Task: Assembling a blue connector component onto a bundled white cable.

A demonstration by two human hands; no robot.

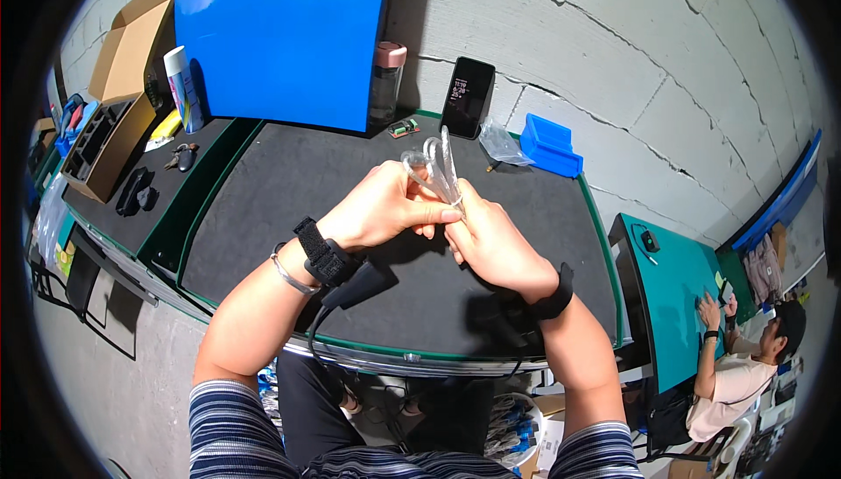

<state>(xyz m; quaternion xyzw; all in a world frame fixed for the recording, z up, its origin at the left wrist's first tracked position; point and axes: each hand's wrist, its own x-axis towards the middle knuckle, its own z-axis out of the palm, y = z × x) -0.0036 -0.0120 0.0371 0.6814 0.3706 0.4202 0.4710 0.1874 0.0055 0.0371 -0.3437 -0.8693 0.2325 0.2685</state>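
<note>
Over the middle of the dark table mat, a looped bundle of pale grey cable (442, 166) stands up between my two hands. My left hand (385, 203) is closed, with its thumb and fingers pinching the lower part of the bundle. Pressed against it from the other side, my right hand (492, 238) also grips the bundle's base, its fingers partly hidden. The cable loops fan out above my fingertips. A black strap is on each wrist, and a black cable with a dark block (361, 285) hangs by my left wrist.
Behind my hands stand a phone (469, 98), a blue plastic bin (550, 144), a clear bag (505, 144), a small circuit board (404, 129) and a lidded bottle (386, 85). At left are a spray can (183, 89) and an open cardboard box (114, 142). A person (745, 365) sits at a green table.
</note>
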